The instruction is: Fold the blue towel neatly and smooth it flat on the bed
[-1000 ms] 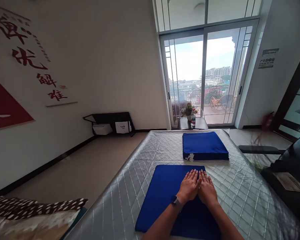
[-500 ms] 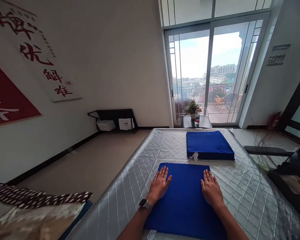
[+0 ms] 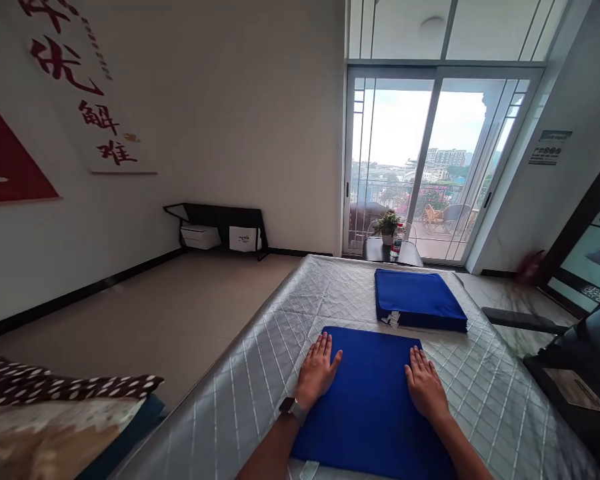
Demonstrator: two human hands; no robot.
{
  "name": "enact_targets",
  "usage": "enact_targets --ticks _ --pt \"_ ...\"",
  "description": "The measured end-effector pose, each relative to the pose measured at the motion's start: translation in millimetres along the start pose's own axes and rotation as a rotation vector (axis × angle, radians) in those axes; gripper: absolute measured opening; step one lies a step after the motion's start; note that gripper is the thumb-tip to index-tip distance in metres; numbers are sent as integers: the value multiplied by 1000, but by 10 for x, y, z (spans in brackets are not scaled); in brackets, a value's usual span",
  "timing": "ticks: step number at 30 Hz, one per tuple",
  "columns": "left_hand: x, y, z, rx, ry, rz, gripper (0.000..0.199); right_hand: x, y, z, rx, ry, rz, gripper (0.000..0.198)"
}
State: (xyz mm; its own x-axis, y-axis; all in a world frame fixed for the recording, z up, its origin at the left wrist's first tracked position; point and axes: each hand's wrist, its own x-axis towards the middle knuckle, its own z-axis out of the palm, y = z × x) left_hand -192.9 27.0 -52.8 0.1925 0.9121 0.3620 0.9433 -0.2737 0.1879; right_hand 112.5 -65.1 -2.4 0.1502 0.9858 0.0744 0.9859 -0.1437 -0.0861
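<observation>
While the left hand (image 3: 316, 373) lies flat across the blue cloth's (image 3: 367, 403) left edge, fingers straight and thumb apart, light, even outward pressure would probably smooth it best without shifting it. Flat on the silver quilted cover (image 3: 245, 380), the cloth points its far edge toward the glass door (image 3: 423, 157), long axis hard to judge; the right hand (image 3: 425, 383), likewise flat, rests on its right edge, pinching nothing.
</observation>
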Motion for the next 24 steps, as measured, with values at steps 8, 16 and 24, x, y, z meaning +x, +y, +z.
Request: enact_targets --ticks 8,16,24 --pt "-24 15 37 -39 61 -25 69 -100 -6 -99 -48 -2 -25 64" --pt "-35 72 -250 -19 1 13 72 -334 23 -60 37 0 -25 67" --pt "-127 470 -526 -16 44 113 65 -339 -38 -104 85 -14 20 65"
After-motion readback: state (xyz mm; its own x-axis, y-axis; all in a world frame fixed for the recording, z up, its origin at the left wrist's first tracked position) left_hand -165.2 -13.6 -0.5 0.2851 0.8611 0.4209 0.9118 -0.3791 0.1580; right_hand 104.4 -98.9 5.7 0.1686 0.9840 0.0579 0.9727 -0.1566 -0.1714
